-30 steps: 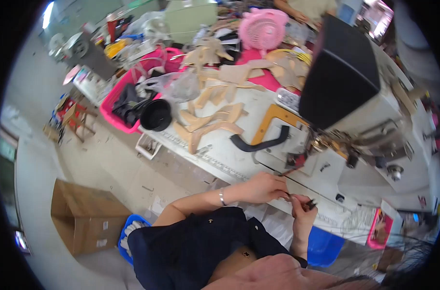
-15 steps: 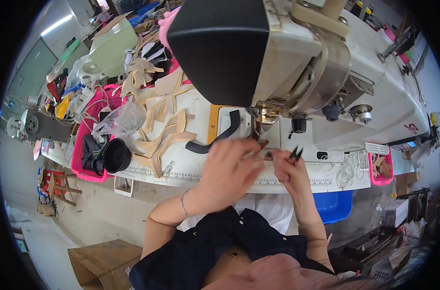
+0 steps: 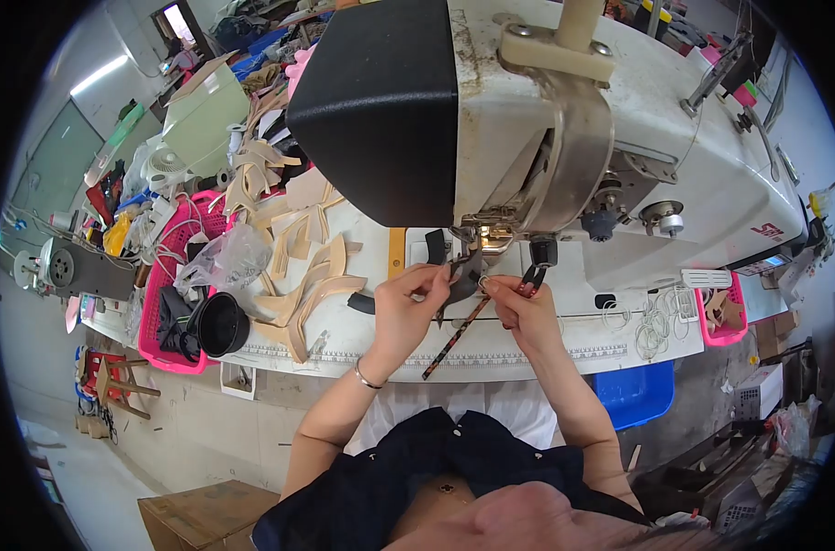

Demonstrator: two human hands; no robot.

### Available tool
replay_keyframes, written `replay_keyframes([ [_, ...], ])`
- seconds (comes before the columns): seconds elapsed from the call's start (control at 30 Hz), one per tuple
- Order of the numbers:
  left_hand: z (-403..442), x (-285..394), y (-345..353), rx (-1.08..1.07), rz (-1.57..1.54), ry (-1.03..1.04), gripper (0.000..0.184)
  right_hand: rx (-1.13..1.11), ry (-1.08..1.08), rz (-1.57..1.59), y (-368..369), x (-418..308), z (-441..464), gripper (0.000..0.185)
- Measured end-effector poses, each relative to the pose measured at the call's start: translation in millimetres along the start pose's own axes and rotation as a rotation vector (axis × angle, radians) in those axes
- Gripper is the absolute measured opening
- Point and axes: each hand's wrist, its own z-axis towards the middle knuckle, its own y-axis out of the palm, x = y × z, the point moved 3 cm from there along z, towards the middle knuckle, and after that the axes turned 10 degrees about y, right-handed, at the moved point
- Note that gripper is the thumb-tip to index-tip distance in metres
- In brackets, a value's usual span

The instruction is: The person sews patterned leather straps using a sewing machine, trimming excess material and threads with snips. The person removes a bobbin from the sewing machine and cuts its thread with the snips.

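My left hand is closed in a pinch just in front of the sewing machine's needle area. Dark strip material shows at its fingertips. Under that hand lies a curved black strip, its middle covered. My right hand is curled around small dark thread snips, their tips pointing up. Its thumb and forefinger also pinch something thin and pale, too small to name. Between both hands, a narrow dark patterned strip slants over the table's front edge.
Beige curved pieces lie left on the white table. A pink basket with a black cup stands beyond them. Clear cord coils and another pink basket are at right. A blue bin sits below the table.
My left hand, blurred before, has moved slightly left and settled into a pinch. My right hand has shifted a little left. The patterned strip now shows between them. The camera view has shifted.
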Motion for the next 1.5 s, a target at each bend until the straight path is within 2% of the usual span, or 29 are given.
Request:
replay_keyframes([
  [0.1,-9.1,-5.4,12.9,0.088,-0.237,-0.1,0.022,-0.046,0.031,-0.034,-5.2,-2.2,2.4,0.019],
  [0.17,-7.3,-9.2,16.0,0.071,-0.41,-0.263,0.025,-0.162,0.095,-0.041,-9.3,-9.0,2.5,0.017],
  [0.2,-6.8,-11.0,17.7,0.064,-0.496,-0.346,0.027,-0.147,0.088,-0.045,-8.2,-9.9,1.5,0.017],
  [0.27,-5.2,-12.7,13.2,-0.127,-0.467,-0.363,0.028,-0.122,0.07,-0.055,-4.4,-11.9,0.9,0.016],
  [0.3,-4.2,-13.1,11.8,-0.224,-0.45,-0.368,0.029,-0.137,0.069,-0.072,-4.7,-12.5,1.9,0.015],
  [0.6,-0.2,-19.7,13.5,-0.281,-0.393,-0.182,0.024,-0.16,0.083,-0.166,-9.1,-11.8,9.0,0.014],
  [0.87,-1.6,-20.7,17.8,-0.201,-0.314,-0.133,0.018,-0.162,0.068,-0.217,-10.4,-10.5,13.2,0.013],
  [1.0,-1.6,-16.6,18.7,-0.17,-0.266,-0.107,0.018,-0.144,0.038,-0.351,-4.2,-24.2,5.7,0.012],
  [1.07,-1.8,-15.8,18.8,-0.167,-0.313,-0.148,0.018,-0.132,-0.033,-0.443,0.5,-31.0,0.8,0.013],
  [1.17,-2.2,-16.2,19.2,-0.165,-0.383,-0.201,0.018,-0.1,-0.003,-0.508,-5.3,-29.4,1.9,0.015],
  [1.37,12.3,-15.5,18.7,-0.172,-0.432,-0.282,0.023,-0.045,-0.069,-0.402,4.8,-35.5,3.3,0.017],
  [1.5,20.1,-25.1,17.9,-0.234,-0.412,-0.273,0.025,0.002,-0.118,-0.468,2.8,-35.4,12.4,0.02],
])
